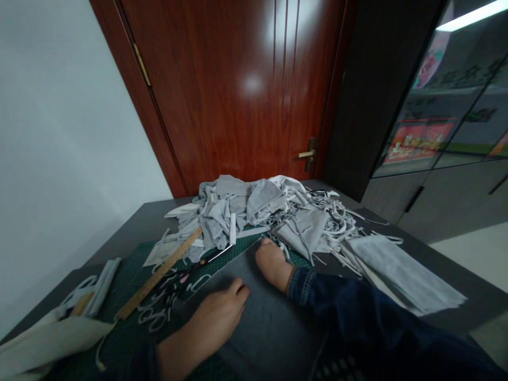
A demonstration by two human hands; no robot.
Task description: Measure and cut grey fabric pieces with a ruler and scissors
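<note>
A piece of dark grey fabric (273, 323) lies across the near part of the table. My right hand (273, 263) is closed on its far corner, the fingertips turned down and partly hidden. My left hand (218, 315) is over the left part of the fabric with its fingers curled together; what they hold, if anything, is hidden. Left of the fabric are black-handled scissors (203, 262) and a long wooden ruler (159, 272). White cord loops (153, 317) lie beside my left hand. Under these things is a green cutting mat (137, 259).
A heap of grey fabric pieces (234, 198) and tangled strips (339, 217) covers the table's far side. Folded grey cloth (405, 270) lies at the right. Rolled cloth (103, 286) and a cream cloth bag (59, 338) are at the left. A wooden door (238, 95) stands behind.
</note>
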